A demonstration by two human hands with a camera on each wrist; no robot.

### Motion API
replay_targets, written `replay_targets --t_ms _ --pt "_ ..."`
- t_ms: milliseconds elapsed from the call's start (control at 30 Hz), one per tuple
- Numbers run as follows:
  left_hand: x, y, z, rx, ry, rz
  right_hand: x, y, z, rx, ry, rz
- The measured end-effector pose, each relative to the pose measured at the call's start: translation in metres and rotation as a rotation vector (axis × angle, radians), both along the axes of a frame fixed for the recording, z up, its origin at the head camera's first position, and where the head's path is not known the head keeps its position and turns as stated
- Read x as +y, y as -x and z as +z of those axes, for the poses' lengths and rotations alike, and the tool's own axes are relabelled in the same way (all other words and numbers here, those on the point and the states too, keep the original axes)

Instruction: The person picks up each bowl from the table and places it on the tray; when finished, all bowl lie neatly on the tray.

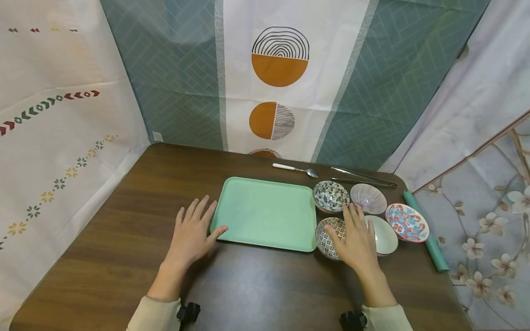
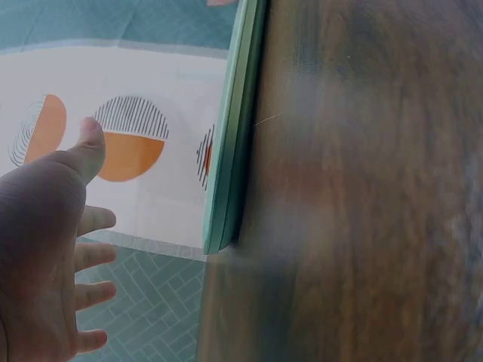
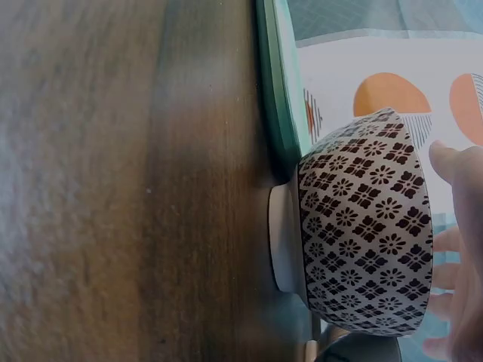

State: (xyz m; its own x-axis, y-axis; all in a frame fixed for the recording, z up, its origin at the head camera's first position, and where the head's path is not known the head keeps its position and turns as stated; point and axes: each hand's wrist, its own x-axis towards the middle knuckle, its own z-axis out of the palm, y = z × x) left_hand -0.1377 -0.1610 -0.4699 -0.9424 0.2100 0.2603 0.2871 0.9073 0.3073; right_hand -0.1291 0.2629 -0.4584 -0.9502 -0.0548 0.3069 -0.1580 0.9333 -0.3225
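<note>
My left hand [image 1: 192, 236] hovers with spread, straight fingers beside the left edge of a mint green tray [image 1: 265, 214]; its thumb overlaps the tray's corner in the head view. Over the bowls at the right is my right hand [image 1: 356, 239], fingers extended and holding nothing. Below it sits a bowl with a dark brown flower pattern [image 3: 366, 234], close against the tray. A pale green bowl [image 1: 385, 236] is partly hidden by that hand. Behind the fingertips stand a black-and-white floral bowl [image 1: 331, 195] and a purple-striped bowl [image 1: 368, 198].
A red-and-blue patterned bowl [image 1: 407, 223] stands at the far right, beside a green roll [image 1: 426, 232] on the table edge. Behind the tray lie a white-handled spoon [image 1: 295, 169] and metal tongs [image 1: 364, 177]. Curtains hang around the brown table [image 1: 124, 225].
</note>
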Motion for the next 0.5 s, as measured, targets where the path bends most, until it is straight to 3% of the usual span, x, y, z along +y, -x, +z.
replay_targets --t_ms 167,267,400,500 --pt "-0.001 0.000 0.002 -0.004 -0.001 -0.003 0.001 0.002 0.003 0.002 0.004 0.006" --pt "-0.001 0.000 0.002 -0.010 -0.045 -0.013 0.004 0.004 0.006 0.019 0.034 0.011" --pt "-0.002 -0.001 -0.001 -0.057 -0.209 -0.026 0.014 0.004 0.010 0.036 0.139 -0.014" --pt "-0.003 0.000 -0.005 -0.108 -0.346 -0.003 0.025 0.003 0.013 0.051 0.210 -0.059"
